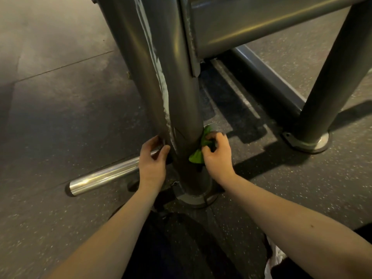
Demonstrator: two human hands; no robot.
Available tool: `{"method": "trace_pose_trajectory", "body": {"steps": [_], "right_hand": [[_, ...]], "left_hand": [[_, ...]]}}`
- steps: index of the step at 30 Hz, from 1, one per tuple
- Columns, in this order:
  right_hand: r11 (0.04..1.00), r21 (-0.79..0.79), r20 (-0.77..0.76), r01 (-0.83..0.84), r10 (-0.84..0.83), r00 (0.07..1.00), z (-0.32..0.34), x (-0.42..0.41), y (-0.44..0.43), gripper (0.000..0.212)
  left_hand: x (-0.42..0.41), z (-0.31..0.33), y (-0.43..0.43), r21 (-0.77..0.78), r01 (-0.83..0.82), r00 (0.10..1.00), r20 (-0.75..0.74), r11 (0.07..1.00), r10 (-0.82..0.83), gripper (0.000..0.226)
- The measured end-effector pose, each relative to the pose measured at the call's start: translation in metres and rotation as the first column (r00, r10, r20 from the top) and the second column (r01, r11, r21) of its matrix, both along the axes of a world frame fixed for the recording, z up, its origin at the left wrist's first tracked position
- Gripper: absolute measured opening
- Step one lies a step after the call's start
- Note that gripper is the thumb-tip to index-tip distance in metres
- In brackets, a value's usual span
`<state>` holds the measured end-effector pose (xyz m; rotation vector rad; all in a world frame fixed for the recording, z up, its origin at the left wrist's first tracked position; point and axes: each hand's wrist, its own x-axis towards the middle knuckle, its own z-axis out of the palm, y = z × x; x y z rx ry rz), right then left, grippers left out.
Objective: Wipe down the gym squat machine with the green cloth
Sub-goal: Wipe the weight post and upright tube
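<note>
The squat machine's thick grey upright post (181, 81) rises from a round base flange (196, 198) on the floor. My right hand (216, 156) grips the bunched green cloth (198, 153) and presses it against the right side of the post, low down. My left hand (154, 158) holds the left side of the post at the same height, fingers curled round it just above the chrome peg (104, 178). Part of the cloth is hidden behind the post.
A chrome weight peg juts out left from the post near the floor. A second grey leg (330, 77) stands on its own flange at the right. A horizontal grey beam (251, 25) crosses the top. Speckled dark rubber floor (60, 121) lies all round.
</note>
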<state>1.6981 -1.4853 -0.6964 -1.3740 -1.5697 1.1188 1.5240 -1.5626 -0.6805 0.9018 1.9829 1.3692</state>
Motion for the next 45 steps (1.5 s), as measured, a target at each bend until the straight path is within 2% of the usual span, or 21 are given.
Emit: {"method": "trace_pose_trajectory", "body": {"steps": [3,5,8,15,20,26,31,36,41,43,45], "right_hand": [[1.0,-0.008,0.031,-0.018,0.019,0.999,-0.019,0.002,-0.011,0.034],[0.99,-0.142,0.09,0.007,0.005,0.996,-0.048,0.004,-0.019,0.044],[0.935,-0.352,0.093,0.04,-0.007,0.996,-0.079,0.005,-0.018,0.06],[0.815,-0.578,0.19,0.039,0.088,0.978,-0.128,0.014,-0.02,0.069],[0.736,-0.66,0.264,0.149,0.042,0.964,-0.146,0.006,-0.043,0.066],[0.649,-0.701,0.271,0.293,-0.138,0.953,-0.131,-0.022,-0.059,0.049],[0.672,-0.676,0.213,0.304,-0.216,0.953,-0.077,-0.032,-0.054,0.034],[0.752,-0.6,0.139,0.274,-0.239,0.961,-0.01,-0.036,-0.036,0.036],[0.886,-0.442,0.04,0.141,-0.137,0.99,0.064,-0.027,-0.026,0.029],[0.934,-0.351,-0.011,0.062,-0.071,0.997,0.092,-0.021,-0.031,0.028],[0.951,-0.308,-0.074,-0.024,0.002,0.997,0.116,-0.014,-0.035,0.029]], "left_hand": [[0.002,-0.004,-0.002,0.007,0.002,1.0,-0.012,1.0,-0.002,0.038],[0.001,-0.008,-0.001,0.004,0.004,1.0,-0.027,1.0,-0.004,0.036],[0.0,-0.011,0.0,-0.014,0.007,1.0,-0.025,1.0,-0.007,0.033],[0.0,-0.017,0.003,-0.001,0.005,0.997,-0.073,1.0,-0.005,0.033],[-0.003,-0.022,0.003,0.025,0.006,0.997,-0.075,1.0,-0.005,0.032],[-0.006,-0.021,0.002,-0.014,0.039,0.997,-0.073,0.999,-0.04,0.029],[-0.016,0.001,0.001,-0.107,0.084,0.996,0.02,0.991,-0.082,0.028],[-0.025,0.017,0.002,-0.144,0.147,0.983,0.133,0.979,-0.128,0.033],[-0.036,0.027,0.0,-0.124,0.176,0.974,0.163,0.977,-0.155,0.035],[-0.037,0.036,-0.004,-0.074,0.108,0.982,0.161,0.991,-0.095,0.035],[-0.035,0.054,-0.012,0.01,0.045,0.981,0.187,0.999,-0.046,0.026]]}}
